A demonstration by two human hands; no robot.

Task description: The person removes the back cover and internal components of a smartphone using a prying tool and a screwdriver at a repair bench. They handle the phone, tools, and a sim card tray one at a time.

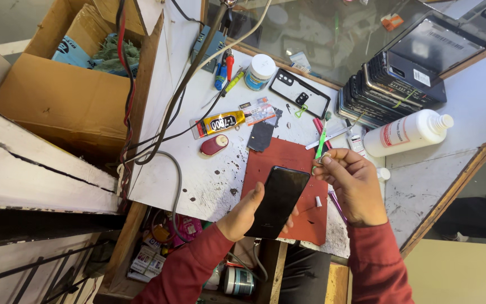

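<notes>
The left hand grips 1 black phone over the red mat; the right hand, just right of the phone, pinches a green tool. Best keep the phone steady and flat.

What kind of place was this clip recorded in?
Most likely a small phone repair bench. The left hand holds a black phone over a red work mat, a stack of phones stands at the back, and a glue tube lies on the stained white worktop.
</notes>
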